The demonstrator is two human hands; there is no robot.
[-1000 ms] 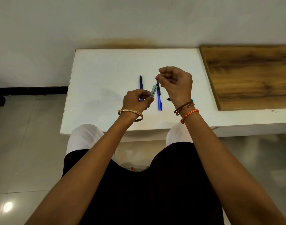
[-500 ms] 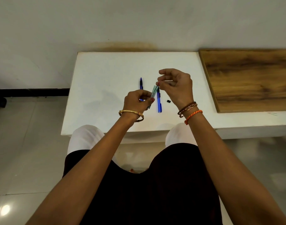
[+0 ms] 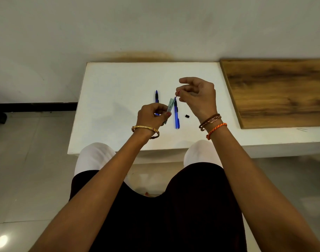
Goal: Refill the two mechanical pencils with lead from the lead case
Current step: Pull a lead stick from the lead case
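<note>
My left hand (image 3: 152,115) grips a slim pale-green lead case (image 3: 170,104), tilted with its open top pointing up and right. Just above that opening, my right hand (image 3: 197,99) pinches a thin lead (image 3: 175,98) between thumb and forefinger; its other fingers are spread. Two blue mechanical pencils lie on the white table (image 3: 119,99): one (image 3: 176,115) right of the case, the other (image 3: 157,97) partly hidden behind my left hand. A small black cap (image 3: 187,116) lies beside my right wrist.
A wooden board (image 3: 275,91) covers the table's right part. The wall runs along the table's far edge. My knees sit under the near edge, with tiled floor to the left.
My right hand has lifted slightly off the case top and its fingers have opened out, now pinching a lead. My left hand keeps the case in the same place.
</note>
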